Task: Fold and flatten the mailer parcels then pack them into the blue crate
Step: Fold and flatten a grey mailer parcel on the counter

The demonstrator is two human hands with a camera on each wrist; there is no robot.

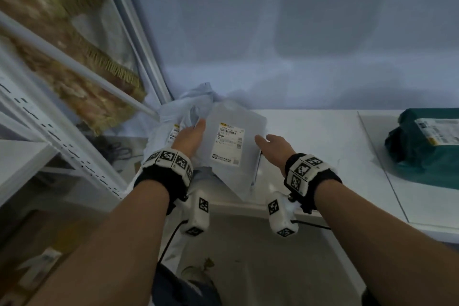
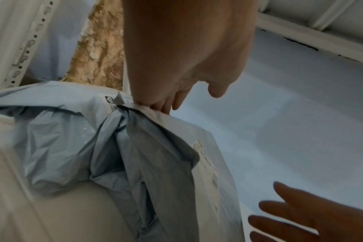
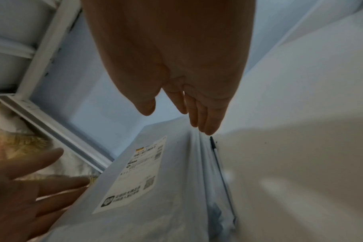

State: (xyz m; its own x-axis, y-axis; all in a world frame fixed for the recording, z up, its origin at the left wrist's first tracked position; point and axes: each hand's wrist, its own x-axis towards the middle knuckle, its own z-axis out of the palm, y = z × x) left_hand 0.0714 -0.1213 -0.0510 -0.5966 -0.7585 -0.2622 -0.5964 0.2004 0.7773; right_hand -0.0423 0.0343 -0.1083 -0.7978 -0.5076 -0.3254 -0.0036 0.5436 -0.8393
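So the grey mailer sits in the middle of the head frame, lying flat on the white table with its shipping label face up. A second, crumpled mailer is bunched just left of it. The left hand has straight fingers pressed against the flat mailer's left edge, nothing gripped. The right hand is spread wide and relaxed at the mailer's right edge, fingertips down by the table; can't tell if it's actually touching. A green parcel sits at the right edge of the frame. Metal shelving fills the left side.
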